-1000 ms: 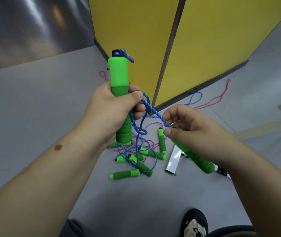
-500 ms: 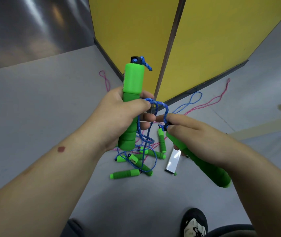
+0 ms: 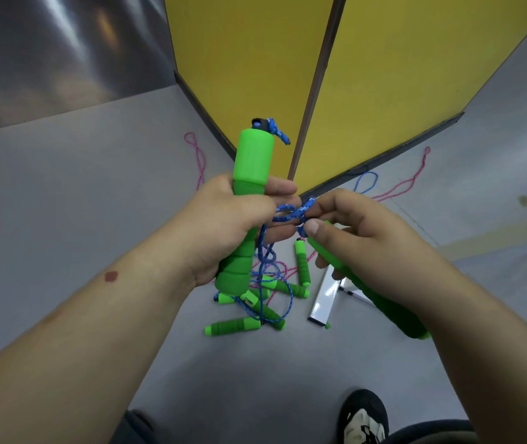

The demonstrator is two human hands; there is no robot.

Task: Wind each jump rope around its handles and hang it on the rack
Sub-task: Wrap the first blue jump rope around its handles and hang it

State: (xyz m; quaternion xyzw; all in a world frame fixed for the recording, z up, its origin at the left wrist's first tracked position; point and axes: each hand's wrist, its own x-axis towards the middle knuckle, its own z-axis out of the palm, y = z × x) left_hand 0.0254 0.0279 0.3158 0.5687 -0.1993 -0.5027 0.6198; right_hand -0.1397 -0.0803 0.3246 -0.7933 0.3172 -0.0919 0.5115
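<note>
at frame centre the left hand [image 3: 223, 225] grips an upright bright green foam-grip jump rope handle [image 3: 249, 200], smooth plastic above, ribbed foam below, with a knotted blue braided cord [image 3: 288, 216] leaving its black tip; the right hand [image 3: 361, 232] pinches that cord while holding the second green handle [image 3: 380, 302] slanting toward lower right; more green handles with pink and blue cords [image 3: 255, 302] lie tangled on the grey floor [image 3: 63, 203] below

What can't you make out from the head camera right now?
- Rack: not in the head view.
- Second green handle: upper part hidden by the right hand.
- Blue rope: its path behind the left hand is hidden.
- Floor pile: rope count unclear, tangled.
</note>
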